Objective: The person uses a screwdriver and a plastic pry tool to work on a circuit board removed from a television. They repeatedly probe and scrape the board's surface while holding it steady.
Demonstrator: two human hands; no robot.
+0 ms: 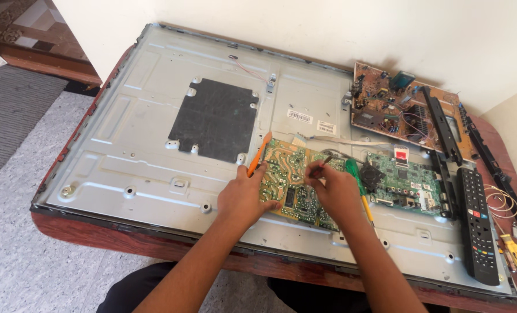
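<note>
- Left hand (pixel 242 196) resting on the left edge of a green-and-tan circuit board (pixel 293 182), fingers closed around an orange tool (pixel 259 155) whose shaft points up and away over the metal.
- Right hand (pixel 332 188) over the right part of the same board, fingers pinched shut on a thin dark probe (pixel 324 163) with its tip down at the board's upper right area.
- Circuit board lying solder side up, flat on the grey metal back panel (pixel 125 150) of a large flat screen, near the panel's lower middle.
- Green-handled screwdriver (pixel 357 181) with a yellow shaft just beside the right hand, partly hidden behind it.
- Smaller green circuit board (pixel 406 182) mounted on the panel to the right, a white flat cable (pixel 342 141) running above both boards.
- Dark rectangular pad (pixel 215 119) fixed near the panel's centre.
- Brown circuit board (pixel 394 107) with many components at the far right corner, a black plastic strip (pixel 441 122) lying across it.
- Black remote control (pixel 477 223) on the panel's right edge, yellow-handled tool (pixel 516 254) and a coil of thin wire (pixel 501 200) just beyond it.
- Reddish-brown worktop (pixel 96 227) carrying the whole panel, grey patterned floor (pixel 32 261) below on the left.
</note>
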